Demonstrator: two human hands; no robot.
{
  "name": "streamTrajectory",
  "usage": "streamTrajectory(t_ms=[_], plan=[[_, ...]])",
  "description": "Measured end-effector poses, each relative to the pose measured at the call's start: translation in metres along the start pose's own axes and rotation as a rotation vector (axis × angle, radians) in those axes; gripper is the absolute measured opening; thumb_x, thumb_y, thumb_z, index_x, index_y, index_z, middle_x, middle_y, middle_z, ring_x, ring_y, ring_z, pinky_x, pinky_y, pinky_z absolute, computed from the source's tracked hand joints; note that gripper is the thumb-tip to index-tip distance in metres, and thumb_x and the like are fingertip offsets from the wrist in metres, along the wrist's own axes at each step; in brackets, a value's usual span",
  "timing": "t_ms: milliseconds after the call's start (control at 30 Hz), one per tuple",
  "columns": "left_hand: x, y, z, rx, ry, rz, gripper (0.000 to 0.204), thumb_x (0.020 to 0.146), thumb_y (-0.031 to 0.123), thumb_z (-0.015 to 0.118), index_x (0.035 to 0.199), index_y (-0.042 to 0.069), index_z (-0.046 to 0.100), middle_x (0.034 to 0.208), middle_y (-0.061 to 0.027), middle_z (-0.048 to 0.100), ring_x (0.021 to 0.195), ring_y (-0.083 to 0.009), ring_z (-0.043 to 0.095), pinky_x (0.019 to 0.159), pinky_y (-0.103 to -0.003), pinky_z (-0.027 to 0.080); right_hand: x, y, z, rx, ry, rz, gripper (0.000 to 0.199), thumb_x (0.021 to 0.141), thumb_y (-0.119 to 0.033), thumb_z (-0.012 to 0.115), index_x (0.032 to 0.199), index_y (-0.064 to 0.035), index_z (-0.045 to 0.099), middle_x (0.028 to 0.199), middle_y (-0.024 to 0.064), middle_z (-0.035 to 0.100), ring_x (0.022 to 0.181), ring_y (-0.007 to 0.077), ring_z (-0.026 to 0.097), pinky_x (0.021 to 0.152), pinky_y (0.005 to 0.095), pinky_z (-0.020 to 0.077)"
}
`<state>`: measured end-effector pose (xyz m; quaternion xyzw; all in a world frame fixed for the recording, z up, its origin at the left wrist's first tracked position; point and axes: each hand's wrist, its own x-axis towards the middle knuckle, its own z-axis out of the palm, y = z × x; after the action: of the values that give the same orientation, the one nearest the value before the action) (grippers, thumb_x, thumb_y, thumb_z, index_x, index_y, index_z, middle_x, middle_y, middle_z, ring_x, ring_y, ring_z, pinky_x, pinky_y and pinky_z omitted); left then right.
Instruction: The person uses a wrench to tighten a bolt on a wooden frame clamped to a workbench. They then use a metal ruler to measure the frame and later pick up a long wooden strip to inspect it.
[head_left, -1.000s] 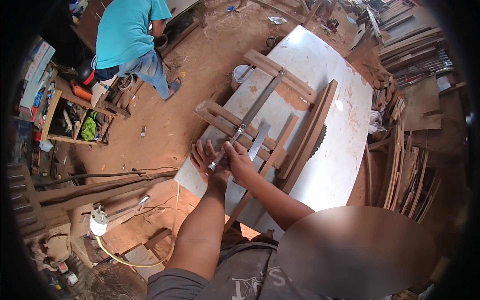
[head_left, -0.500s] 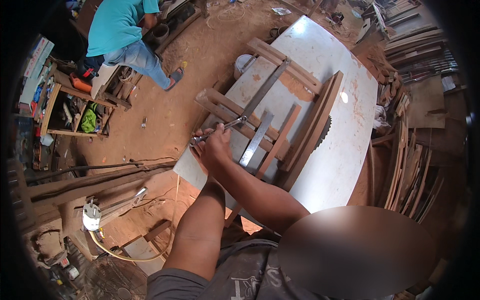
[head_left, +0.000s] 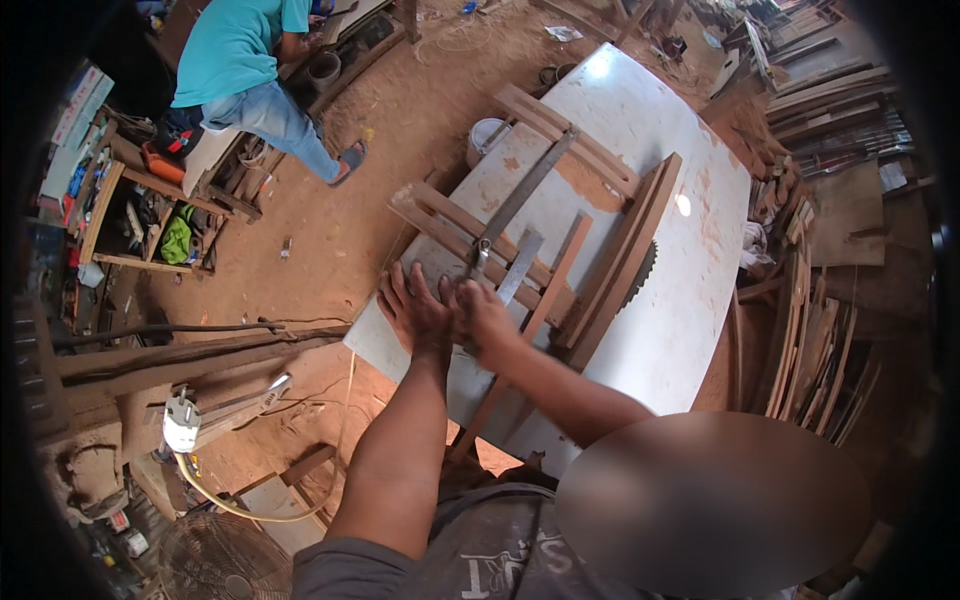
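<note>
My right hand [head_left: 487, 322] is closed round the handle of a metal wrench [head_left: 481, 260]. The wrench's ring end sits at the near end of a long dark bar [head_left: 532, 185], where that bar meets a slotted wooden frame [head_left: 440, 222]. Beside it, my left hand [head_left: 416, 312] lies with fingers spread on the pale tabletop [head_left: 680, 330], its thumb next to the right hand. A flat metal strip [head_left: 522, 265] and a thin wooden strip [head_left: 560, 265] lie right of the wrench. Most of the handle is hidden by my right hand.
A toothed circular saw blade [head_left: 645, 275] rises through the tabletop beside a long wooden fence [head_left: 630, 255]. A person in a teal shirt [head_left: 235, 50] stands at a bench, far left. A white plug [head_left: 182, 422] hangs near left; timber pieces [head_left: 820, 350] lean at right.
The wrench has swung from pointing left to pointing toward me, my right hand moving right with it. My left hand has come out from beneath and spread its fingers on the table.
</note>
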<state>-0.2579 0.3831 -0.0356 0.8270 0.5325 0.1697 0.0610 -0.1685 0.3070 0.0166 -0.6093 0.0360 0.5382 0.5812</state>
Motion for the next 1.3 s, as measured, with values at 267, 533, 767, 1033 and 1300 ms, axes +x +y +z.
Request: streamTrajectory(t_ms=[267, 533, 767, 1033, 1300], plan=[[0.006, 0.026, -0.023, -0.060, 0.012, -0.033, 0.056, 0.099, 0.042, 0.066, 0.141, 0.008, 0.052, 0.155, -0.0205, 0.041, 0.149, -0.0442, 0.035, 0.123, -0.063, 0.026, 0.060, -0.180, -0.194, 0.176, -0.172, 0.367, 0.032, 0.103, -0.033, 0.067, 0.114, -0.0029, 0.068, 0.096, 0.0122, 0.067, 0.079, 0.0148, 0.066, 0.067, 0.0271, 0.0615], [0.013, 0.030, -0.032, -0.077, -0.090, -0.061, 0.058, 0.099, 0.044, 0.062, 0.143, 0.008, 0.054, 0.160, -0.0184, 0.040, 0.153, -0.0412, 0.030, 0.126, -0.059, 0.023, 0.187, -0.183, 0.046, -0.596, -0.055, -0.293, 0.052, 0.105, -0.045, 0.058, 0.135, -0.0031, 0.062, 0.108, 0.0175, 0.072, 0.083, 0.0286, 0.074, 0.073, 0.0372, 0.0637], [0.000, 0.012, -0.006, -0.158, -0.011, -0.079, 0.054, 0.099, 0.044, 0.060, 0.139, 0.007, 0.058, 0.160, -0.0197, 0.040, 0.153, -0.0425, 0.031, 0.127, -0.061, 0.021, -0.037, -0.054, 0.015, -1.855, -0.485, -1.199, 0.042, 0.099, -0.028, 0.058, 0.129, 0.0014, 0.064, 0.136, 0.0281, 0.060, 0.117, 0.0434, 0.065, 0.096, 0.0465, 0.0573], [0.004, 0.022, -0.009, -0.032, 0.013, -0.031, 0.059, 0.098, 0.045, 0.064, 0.143, 0.009, 0.054, 0.160, -0.0198, 0.039, 0.153, -0.0445, 0.030, 0.125, -0.063, 0.022, 0.011, -0.101, -0.107, -1.067, -0.124, -0.416, 0.046, 0.101, -0.021, 0.071, 0.137, 0.0020, 0.053, 0.098, 0.0172, 0.070, 0.084, 0.0253, 0.069, 0.075, 0.0384, 0.0561], [0.006, 0.023, -0.019, 0.024, -0.025, -0.022, 0.058, 0.100, 0.043, 0.061, 0.146, 0.008, 0.053, 0.160, -0.0192, 0.037, 0.151, -0.0440, 0.031, 0.126, -0.062, 0.021, 0.036, -0.143, -0.108, -0.524, -0.223, -0.148, 0.027, 0.112, -0.030, 0.054, 0.117, -0.0071, 0.068, 0.077, 0.0009, 0.059, 0.057, 0.0104, 0.056, 0.052, 0.0289, 0.0489]])
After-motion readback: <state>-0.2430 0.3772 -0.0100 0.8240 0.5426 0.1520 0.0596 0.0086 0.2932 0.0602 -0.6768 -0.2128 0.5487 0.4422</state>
